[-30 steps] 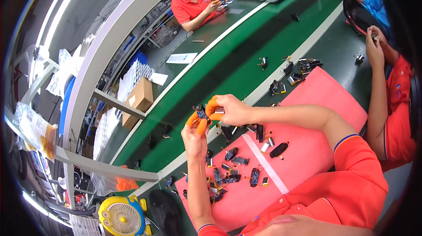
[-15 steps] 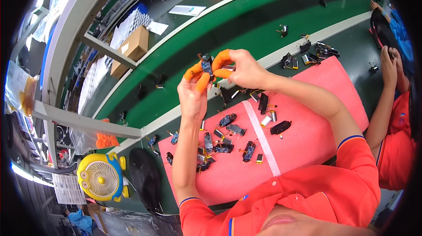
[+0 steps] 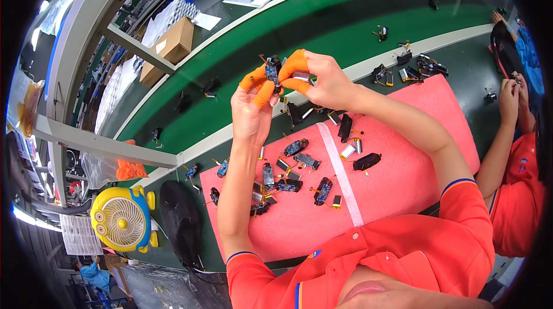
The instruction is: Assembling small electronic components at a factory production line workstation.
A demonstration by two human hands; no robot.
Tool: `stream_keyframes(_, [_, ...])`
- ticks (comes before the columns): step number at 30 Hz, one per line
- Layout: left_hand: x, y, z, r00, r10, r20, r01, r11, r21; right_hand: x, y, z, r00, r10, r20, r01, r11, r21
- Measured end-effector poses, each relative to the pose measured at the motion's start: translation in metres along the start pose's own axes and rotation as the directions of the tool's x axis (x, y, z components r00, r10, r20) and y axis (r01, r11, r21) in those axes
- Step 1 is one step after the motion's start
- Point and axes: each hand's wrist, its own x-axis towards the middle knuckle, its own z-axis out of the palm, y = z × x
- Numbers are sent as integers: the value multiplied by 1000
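Observation:
My left hand [image 3: 252, 107], with orange finger covers, pinches a small blue circuit board in a black housing [image 3: 273, 70], upright above the table's far edge. From the other side my right hand [image 3: 322, 78], also in orange finger covers, closes its thumb and index finger around a flat silver battery [image 3: 300, 76] beside the board. The fingertips hide where board and battery meet. Below the hands a pink foam mat [image 3: 294, 222] carries several similar board units [image 3: 324, 191], loose silver batteries [image 3: 347, 151] and black housings [image 3: 367, 161].
A green conveyor belt [image 3: 242, 61] with scattered units runs beyond a pale rail. A yellow fan [image 3: 122, 222] and a black pouch-like object [image 3: 181, 222] are at left, near a metal post [image 3: 86, 38]. At right, another person's hands [image 3: 511, 93] hold something small.
The battery between my right fingers shows more plainly, and my right hand has shifted slightly up and right. My left hand keeps its hold on the board. The whole view has tilted slightly.

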Motion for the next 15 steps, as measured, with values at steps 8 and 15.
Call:
stream_keyframes(8, [-3, -1, 16, 993, 116, 8, -114, 961, 251, 0, -1, 1, 950, 308, -48, -297, 941, 160])
stream_keyframes(15, [-3, -7, 8, 976, 205, -74, -150, 878, 455, -7, 5, 8, 999, -37, -31, 32, 989, -146])
